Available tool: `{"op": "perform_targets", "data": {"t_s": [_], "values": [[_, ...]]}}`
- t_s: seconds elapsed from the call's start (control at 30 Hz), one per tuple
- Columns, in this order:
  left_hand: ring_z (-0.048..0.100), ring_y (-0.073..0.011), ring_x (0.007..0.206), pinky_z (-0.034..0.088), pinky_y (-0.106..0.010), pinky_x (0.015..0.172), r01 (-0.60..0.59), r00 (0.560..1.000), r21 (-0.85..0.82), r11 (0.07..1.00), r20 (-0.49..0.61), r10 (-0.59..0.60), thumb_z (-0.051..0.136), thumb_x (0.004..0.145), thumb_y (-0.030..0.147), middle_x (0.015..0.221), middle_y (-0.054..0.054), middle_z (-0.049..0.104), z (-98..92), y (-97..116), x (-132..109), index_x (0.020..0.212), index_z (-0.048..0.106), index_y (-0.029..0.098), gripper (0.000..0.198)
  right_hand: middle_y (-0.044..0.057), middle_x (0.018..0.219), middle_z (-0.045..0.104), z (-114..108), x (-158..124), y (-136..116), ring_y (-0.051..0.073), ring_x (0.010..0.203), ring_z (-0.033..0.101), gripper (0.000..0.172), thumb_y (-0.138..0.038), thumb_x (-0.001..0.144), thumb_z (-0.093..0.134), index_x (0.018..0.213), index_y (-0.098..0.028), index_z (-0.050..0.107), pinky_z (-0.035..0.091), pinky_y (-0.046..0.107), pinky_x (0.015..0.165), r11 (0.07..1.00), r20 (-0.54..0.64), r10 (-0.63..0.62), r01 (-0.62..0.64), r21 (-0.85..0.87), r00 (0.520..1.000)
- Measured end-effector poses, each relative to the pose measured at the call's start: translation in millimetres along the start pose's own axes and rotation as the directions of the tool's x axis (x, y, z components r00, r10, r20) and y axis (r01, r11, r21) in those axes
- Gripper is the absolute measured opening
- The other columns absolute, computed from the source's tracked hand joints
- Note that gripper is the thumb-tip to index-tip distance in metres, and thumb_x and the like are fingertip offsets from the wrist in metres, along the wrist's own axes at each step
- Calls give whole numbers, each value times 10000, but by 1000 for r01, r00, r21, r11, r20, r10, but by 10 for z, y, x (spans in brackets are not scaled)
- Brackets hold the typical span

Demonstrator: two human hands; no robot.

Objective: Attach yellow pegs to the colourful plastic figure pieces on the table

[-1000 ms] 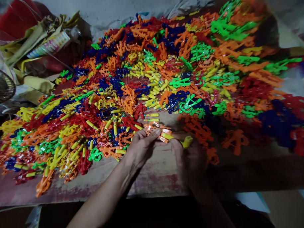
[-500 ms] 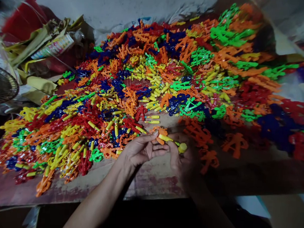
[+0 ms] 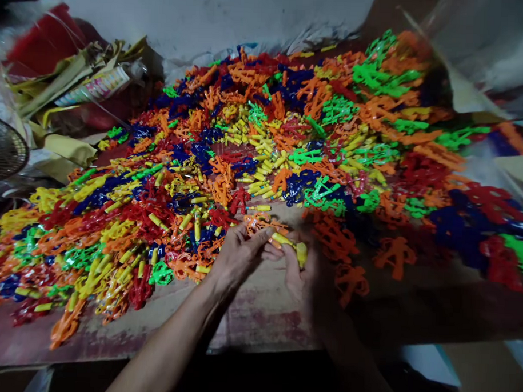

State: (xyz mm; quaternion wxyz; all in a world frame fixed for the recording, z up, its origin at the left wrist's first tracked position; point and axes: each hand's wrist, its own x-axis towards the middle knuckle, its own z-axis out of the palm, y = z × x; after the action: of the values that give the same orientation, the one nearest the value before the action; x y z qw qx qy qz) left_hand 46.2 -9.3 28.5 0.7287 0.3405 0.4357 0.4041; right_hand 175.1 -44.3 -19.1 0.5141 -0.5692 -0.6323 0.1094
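Over the near middle of the table, my left hand pinches a small yellow plastic tube between thumb and fingers. Close beside it my right hand, in shadow, is closed on a yellow piece with a rounded end. The two pieces meet or nearly meet; the exact joint is too blurred to tell. Just beyond my left fingers lies an orange plastic frame-like piece. Several yellow tubes with bluish ends rest past my hands.
A wide heap of orange, red, blue, green and yellow plastic pieces covers much of the table. At left are a fan, crumpled yellow wrapping and a red container. A wall stands behind.
The yellow rounded piece in my right hand has come closer to the tube in my left and turned more upright. The view has shifted slightly.
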Motion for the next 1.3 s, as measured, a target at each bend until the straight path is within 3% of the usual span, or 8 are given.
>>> {"op": "perform_targets", "data": {"t_s": [0.13, 0.2, 0.3, 0.37, 0.43, 0.53, 0.63, 1.3], "values": [[637, -162, 526, 541, -281, 570, -228, 955, 283, 932, -121, 270, 827, 720, 490, 665, -54, 704, -387, 622, -71, 877, 712, 132, 407, 70, 993, 736, -73, 75, -17, 223, 888, 704, 174, -217, 943, 489, 1061, -237, 615, 575, 361, 783, 998, 36, -23, 21, 51, 999], [650, -174, 615, 528, -289, 625, -343, 733, 580, 739, -327, 597, 840, 726, 423, 716, -3, 702, -764, 1028, -160, 1039, 680, 199, 417, 54, 909, 742, -128, 93, 28, 217, 830, 705, 152, -223, 941, 498, 987, -232, 643, 568, 341, 752, 1000, 56, 8, -9, 13, 998], [599, -307, 1146, 428, -412, 1013, -48, 348, 943, 330, -294, 890, 845, 725, 392, 1091, -17, 711, -1217, 1400, -283, 1282, 586, 225, 637, 34, 728, 709, -121, 100, 105, 209, 675, 676, 147, -281, 938, 539, 862, -231, 654, 528, 304, 611, 995, 68, 74, -69, -77, 995], [415, -368, 1354, 258, -486, 1151, 83, 278, 991, 109, -128, 952, 783, 788, 391, 1376, -51, 586, -1275, 1338, -312, 1381, 511, 196, 681, 26, 658, 675, -48, 113, 125, 206, 612, 648, 177, -291, 938, 538, 810, -231, 645, 486, 296, 551, 990, 88, 47, -34, -138, 995], [364, -377, 1394, 215, -532, 1171, 18, 351, 999, -37, 29, 936, 693, 858, 378, 1484, -99, 491, -1135, 1032, -301, 1386, 511, 183, 592, 33, 675, 671, 45, 159, 118, 212, 630, 643, 171, -240, 935, 509, 829, -226, 642, 488, 307, 575, 980, 135, -37, 62, -187, 990], [241, -393, 1477, 111, -577, 1205, -195, 676, 972, -130, 229, 701, 659, 876, 426, 1503, -99, 485, -805, 412, -249, 1292, 617, 258, 450, 101, 931, 711, 167, 302, 93, 269, 900, 652, 206, -131, 891, 489, 1012, -197, 643, 530, 393, 797, 936, 242, -169, 232, -264, 955], [187, -423, 1489, -43, -644, 1191, -297, 765, 923, -245, 384, 517, 636, 877, 468, 1567, -89, 401, -691, 32, -173, 1394, 553, 282, 555, 127, 1238, 646, 293, 468, 86, 299, 1146, 561, 466, -43, 821, 509, 1264, -175, 567, 465, 454, 994, 854, 400, -257, 401, -333, 880], [453, -301, 1310, 227, -524, 1205, -244, 754, 884, -398, 431, 496, 615, 832, 341, 1276, -47, 632, -1726, 636, 98, 1220, 661, 287, 395, 122, 1053, 643, 345, 332, 562, 269, 954, 599, 189, -147, 886, 583, 1060, -179, 648, 508, 450, 862, 611, 462, -208, 484, -627, 862]]}}
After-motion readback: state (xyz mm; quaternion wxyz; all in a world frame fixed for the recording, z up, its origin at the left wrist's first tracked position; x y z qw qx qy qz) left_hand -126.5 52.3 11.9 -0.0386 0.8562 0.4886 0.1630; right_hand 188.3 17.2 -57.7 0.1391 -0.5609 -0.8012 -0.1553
